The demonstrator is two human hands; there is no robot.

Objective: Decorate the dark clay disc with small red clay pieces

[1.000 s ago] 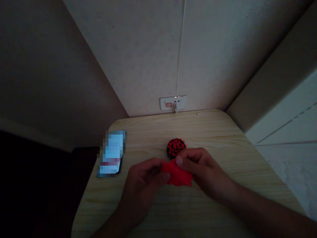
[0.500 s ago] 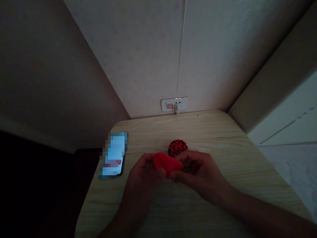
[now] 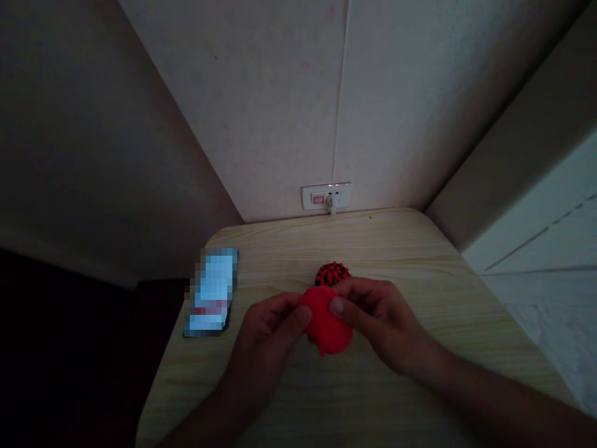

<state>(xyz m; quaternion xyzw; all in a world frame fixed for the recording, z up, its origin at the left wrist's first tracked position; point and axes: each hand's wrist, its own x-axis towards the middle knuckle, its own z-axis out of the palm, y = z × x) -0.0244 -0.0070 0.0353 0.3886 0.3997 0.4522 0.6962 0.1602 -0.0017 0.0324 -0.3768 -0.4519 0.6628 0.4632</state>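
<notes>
A flat, roundish red piece (image 3: 328,330), soft-looking like modelling clay, is held up between both hands over the table. My left hand (image 3: 270,330) pinches its left edge between thumb and fingers. On the upper right, my right hand (image 3: 377,320) grips it with the thumb on its face and the fingers behind. Just beyond the hands lies a round black thing covered in red bumps (image 3: 332,274), its near side hidden by the red piece and my right hand.
A phone (image 3: 213,289) with a lit, blurred screen lies at the left edge of the pale wooden table (image 3: 280,249). Behind the table, a wall socket (image 3: 326,196) holds a white plug. A tiny red speck (image 3: 370,217) sits near the back edge.
The red piece was folded and crumpled; now it is spread into a flat round facing up. My left thumb has moved up onto its left edge.
</notes>
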